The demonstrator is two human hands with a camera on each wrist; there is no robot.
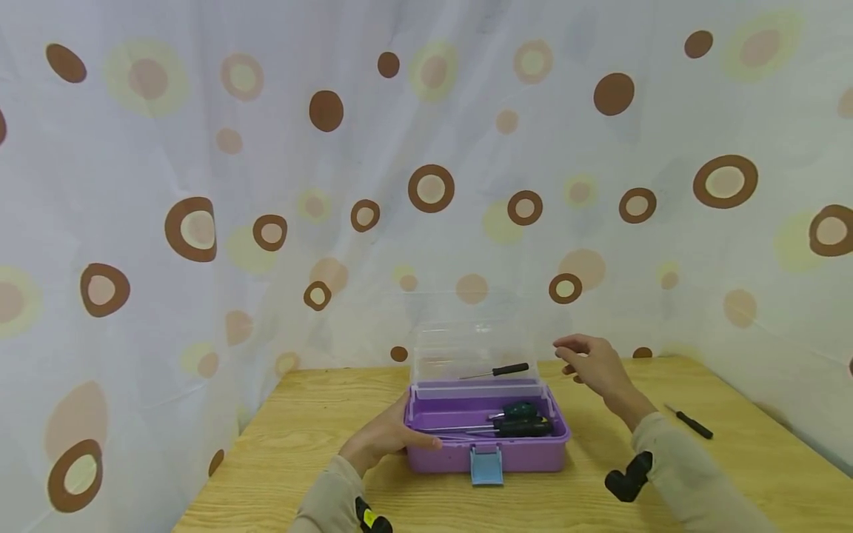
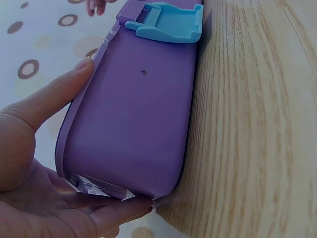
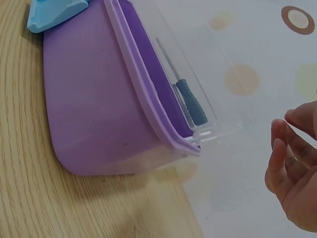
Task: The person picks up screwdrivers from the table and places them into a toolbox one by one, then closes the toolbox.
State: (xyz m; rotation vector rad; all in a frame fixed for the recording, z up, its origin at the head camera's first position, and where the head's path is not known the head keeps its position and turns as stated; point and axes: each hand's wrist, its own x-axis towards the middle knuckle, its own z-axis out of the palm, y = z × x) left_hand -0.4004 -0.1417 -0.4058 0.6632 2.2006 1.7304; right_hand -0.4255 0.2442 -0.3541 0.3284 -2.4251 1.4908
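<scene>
A purple toolbox (image 1: pixel 453 457) with a light-blue latch (image 1: pixel 487 468) stands on the table, its clear lid (image 1: pixel 476 344) tilted back. My left hand (image 1: pixel 383 440) grips its left end; in the left wrist view the thumb lies along the front rim and fingers reach round the end. Inside lie a black-handled screwdriver (image 1: pixel 523 427) and a shorter green-handled one (image 1: pixel 520 410), with thin metal shafts beside them. A small screwdriver (image 1: pixel 510 369) shows at the lid; whether in or behind it, I cannot tell. Right of the box my right hand (image 1: pixel 600 369) hovers, fingers loosely bent, holding nothing.
Another small black-handled screwdriver (image 1: pixel 694 424) lies on the wooden table (image 1: pixel 286 414), to the right of my right arm. A white curtain (image 1: pixel 373 259) with brown and yellow dots hangs behind the table and along both sides.
</scene>
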